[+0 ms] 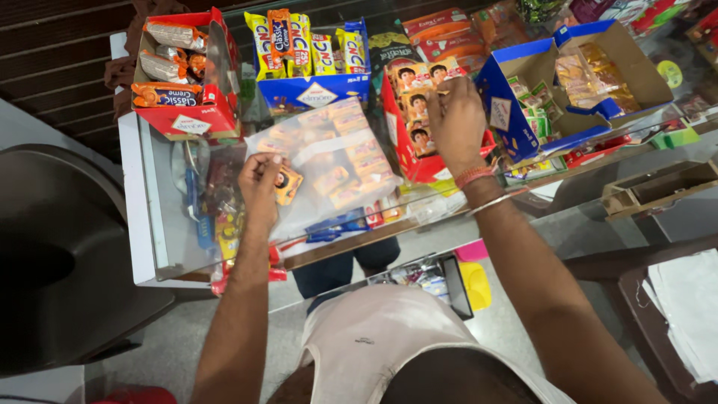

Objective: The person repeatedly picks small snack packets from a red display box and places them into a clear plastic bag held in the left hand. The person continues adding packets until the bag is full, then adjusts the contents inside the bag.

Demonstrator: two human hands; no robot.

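My left hand (261,182) holds a small orange biscuit packet (287,185) over a clear plastic bag (336,161) full of similar small packets, which lies on the glass counter (161,239). My right hand (456,120) reaches into a red display box (407,161) and pinches one of the small yellow-orange packets (446,72) stacked upright in it. A red thread and a metal bangle circle my right wrist.
Along the counter's far side stand a red carton of orange biscuit packs (183,71), a blue carton of yellow packs (310,60) and open blue boxes of snacks (557,82). A black round seat (56,247) is at the left; papers (688,307) lie at the right.
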